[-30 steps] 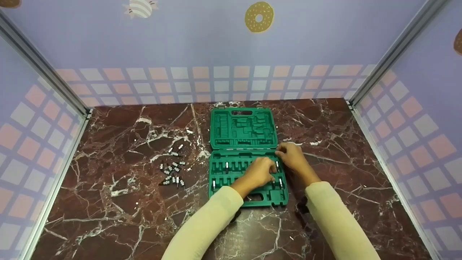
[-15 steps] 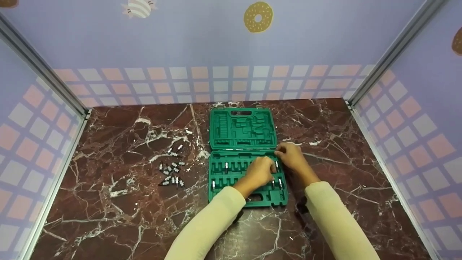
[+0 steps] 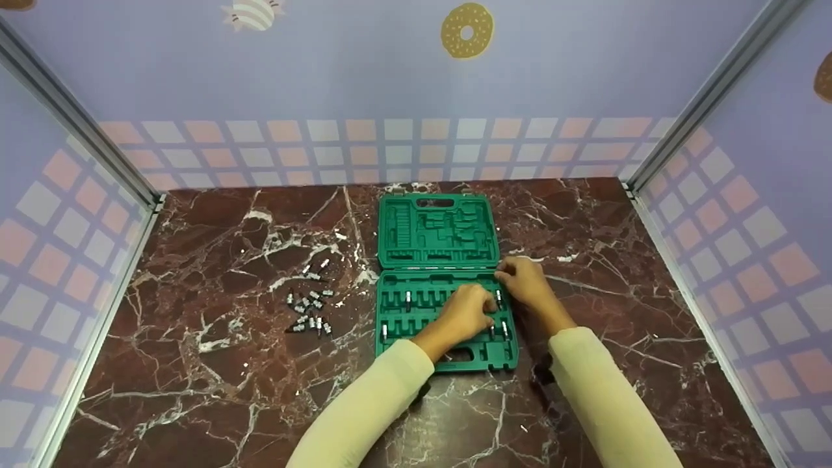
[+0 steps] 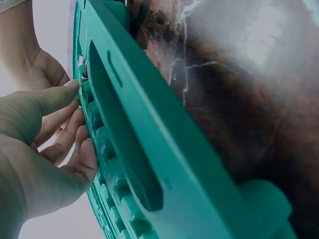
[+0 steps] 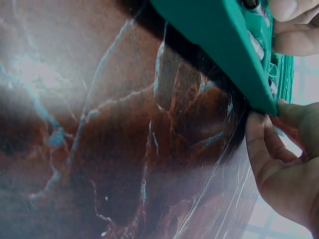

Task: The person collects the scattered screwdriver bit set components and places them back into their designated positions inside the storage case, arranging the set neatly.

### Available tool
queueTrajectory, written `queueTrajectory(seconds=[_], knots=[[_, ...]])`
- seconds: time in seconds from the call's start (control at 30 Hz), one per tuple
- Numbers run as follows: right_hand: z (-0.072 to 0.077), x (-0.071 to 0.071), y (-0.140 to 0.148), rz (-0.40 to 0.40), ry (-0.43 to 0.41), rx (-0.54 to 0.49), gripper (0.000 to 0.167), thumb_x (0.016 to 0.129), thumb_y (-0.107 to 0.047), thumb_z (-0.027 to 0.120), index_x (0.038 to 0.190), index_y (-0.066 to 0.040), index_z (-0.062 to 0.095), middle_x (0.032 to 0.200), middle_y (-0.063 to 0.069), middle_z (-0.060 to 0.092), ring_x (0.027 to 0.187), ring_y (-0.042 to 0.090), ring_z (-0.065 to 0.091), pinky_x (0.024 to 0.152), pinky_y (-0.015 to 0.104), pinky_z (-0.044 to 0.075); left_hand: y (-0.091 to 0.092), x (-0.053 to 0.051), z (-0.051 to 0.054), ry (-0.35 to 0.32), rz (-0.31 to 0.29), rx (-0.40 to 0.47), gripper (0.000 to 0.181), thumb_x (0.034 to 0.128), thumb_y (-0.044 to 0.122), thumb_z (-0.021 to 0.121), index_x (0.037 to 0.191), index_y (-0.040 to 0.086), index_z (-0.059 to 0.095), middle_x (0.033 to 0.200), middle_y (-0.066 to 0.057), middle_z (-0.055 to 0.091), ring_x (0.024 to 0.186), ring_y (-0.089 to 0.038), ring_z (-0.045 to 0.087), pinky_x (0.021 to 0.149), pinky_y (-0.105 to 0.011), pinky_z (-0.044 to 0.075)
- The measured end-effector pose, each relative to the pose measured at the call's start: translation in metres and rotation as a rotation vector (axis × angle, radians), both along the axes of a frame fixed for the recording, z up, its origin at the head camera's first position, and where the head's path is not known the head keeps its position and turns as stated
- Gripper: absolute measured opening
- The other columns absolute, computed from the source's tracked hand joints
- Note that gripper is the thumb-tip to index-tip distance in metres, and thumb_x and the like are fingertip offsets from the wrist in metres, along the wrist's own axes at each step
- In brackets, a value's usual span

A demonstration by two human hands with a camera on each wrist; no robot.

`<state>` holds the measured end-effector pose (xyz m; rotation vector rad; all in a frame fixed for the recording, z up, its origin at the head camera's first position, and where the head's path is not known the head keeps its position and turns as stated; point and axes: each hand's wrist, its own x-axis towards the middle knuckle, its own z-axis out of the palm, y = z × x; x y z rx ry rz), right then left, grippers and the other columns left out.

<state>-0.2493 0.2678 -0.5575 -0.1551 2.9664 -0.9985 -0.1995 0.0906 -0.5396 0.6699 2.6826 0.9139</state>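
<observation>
A green plastic socket-bit case (image 3: 458,356) lies open, its molded lid (image 3: 439,231) folded back. My left hand (image 3: 460,316) is over the right half of the slotted tray, fingers bent down to the slots; in the left wrist view its fingertips (image 4: 88,154) touch the slot area, and anything between them is hidden. My right hand (image 3: 528,281) pinches the tray's right edge near the hinge, the thumb and fingers meeting at the corner in the right wrist view. Several silver socket bits sit in slots, including one bit (image 3: 408,299) left of my left hand and another bit (image 3: 505,330) at the right.
A loose cluster of several socket bits (image 3: 315,305) lies left of the case on the dark red marbled tabletop (image 3: 214,364). Patterned lilac walls (image 3: 390,78) enclose the back and both sides.
Both hands stay in nearly the same places. My left hand and forearm shift only slightly; the case and the loose bits have not moved.
</observation>
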Motion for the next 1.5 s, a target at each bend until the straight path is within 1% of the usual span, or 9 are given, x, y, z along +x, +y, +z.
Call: queueTrajectory(seconds=[0.23, 0.4, 0.53, 0.73, 0.8, 0.93, 1.1, 1.33, 1.5], knots=[[0.001, 0.0, -0.001, -0.009, -0.018, 0.004, 0.01, 0.096, -0.009, 0.07, 0.096, 0.001, 0.073, 0.109, 0.021, 0.074, 0.097, 0.037, 0.068, 0.086, 0.054, 0.054, -0.012, 0.004, 0.003, 0.016, -0.017, 0.011, 0.015, 0.0895, 0.021, 0.082, 0.101, 0.012, 0.08, 0.101, -0.003, 0.068, 0.095, -0.019, 0.066, 0.081, -0.031, 0.057], [0.001, 0.001, -0.002, -0.01, -0.023, -0.007, 0.01, 0.096, -0.009, 0.071, 0.096, 0.001, 0.073, 0.112, 0.022, 0.074, 0.099, 0.038, 0.069, 0.086, 0.054, 0.055, -0.022, 0.004, 0.007, -0.001, -0.005, 0.064, 0.019, 0.0895, 0.021, 0.083, 0.104, 0.01, 0.078, 0.102, -0.004, 0.068, 0.096, -0.02, 0.065, 0.082, -0.033, 0.057], [0.001, 0.001, -0.002, -0.013, -0.013, -0.021, 0.009, 0.096, -0.008, 0.071, 0.094, 0.001, 0.072, 0.113, 0.022, 0.074, 0.1, 0.039, 0.069, 0.086, 0.054, 0.055, -0.032, 0.003, 0.011, -0.031, 0.005, 0.103, 0.02, 0.0904, 0.02, 0.082, 0.107, 0.01, 0.077, 0.104, -0.003, 0.067, 0.099, -0.02, 0.064, 0.083, -0.033, 0.057], [0.0, 0.002, -0.003, -0.02, -0.013, -0.039, 0.009, 0.096, -0.008, 0.071, 0.094, 0.0, 0.072, 0.111, 0.021, 0.073, 0.097, 0.036, 0.067, 0.085, 0.052, 0.055, -0.048, 0.005, 0.017, -0.021, 0.022, 0.111, 0.02, 0.0917, 0.019, 0.08, 0.11, 0.011, 0.077, 0.108, -0.003, 0.066, 0.105, -0.021, 0.063, 0.087, -0.036, 0.057], [0.0, 0.002, -0.002, -0.016, -0.024, -0.033, 0.009, 0.097, -0.009, 0.071, 0.095, 0.0, 0.073, 0.107, 0.021, 0.073, 0.093, 0.035, 0.067, 0.083, 0.052, 0.055, -0.053, 0.006, 0.019, -0.009, 0.031, 0.113, 0.02, 0.0915, 0.019, 0.08, 0.109, 0.011, 0.077, 0.108, -0.003, 0.067, 0.105, -0.022, 0.063, 0.088, -0.037, 0.056], [0.001, 0.002, -0.001, -0.004, -0.032, -0.023, 0.01, 0.098, -0.011, 0.07, 0.097, -0.001, 0.074, 0.097, 0.019, 0.073, 0.088, 0.034, 0.066, 0.08, 0.052, 0.054, -0.064, 0.008, 0.021, -0.01, 0.048, 0.151, 0.019, 0.0905, 0.018, 0.081, 0.107, 0.009, 0.077, 0.107, -0.005, 0.068, 0.104, -0.023, 0.064, 0.088, -0.038, 0.056], [0.002, 0.001, 0.0, 0.012, 0.0, -0.019, 0.01, 0.097, -0.009, 0.071, 0.095, 0.0, 0.073, 0.094, 0.018, 0.073, 0.084, 0.032, 0.064, 0.078, 0.052, 0.053, -0.079, 0.009, 0.019, -0.024, 0.051, 0.201, 0.022, 0.0901, 0.017, 0.081, 0.108, 0.007, 0.076, 0.106, -0.006, 0.067, 0.102, -0.025, 0.063, 0.088, -0.04, 0.055], [0.001, 0.002, -0.001, 0.001, -0.013, -0.037, 0.01, 0.097, -0.009, 0.071, 0.096, 0.0, 0.073, 0.102, 0.021, 0.074, 0.091, 0.036, 0.067, 0.082, 0.053, 0.054, -0.101, 0.015, 0.018, 0.03, 0.059, 0.281, 0.025, 0.0886, 0.016, 0.082, 0.11, 0.005, 0.074, 0.105, -0.008, 0.068, 0.102, -0.028, 0.065, 0.091, -0.041, 0.056], [0.001, 0.002, -0.002, 0.0, -0.008, -0.033, 0.009, 0.096, -0.008, 0.071, 0.096, 0.001, 0.073, 0.111, 0.023, 0.074, 0.099, 0.04, 0.068, 0.087, 0.056, 0.054, -0.119, 0.02, 0.02, 0.079, 0.068, 0.324, 0.027, 0.0875, 0.015, 0.082, 0.11, 0.004, 0.074, 0.108, -0.01, 0.07, 0.106, -0.032, 0.066, 0.095, -0.046, 0.056]])
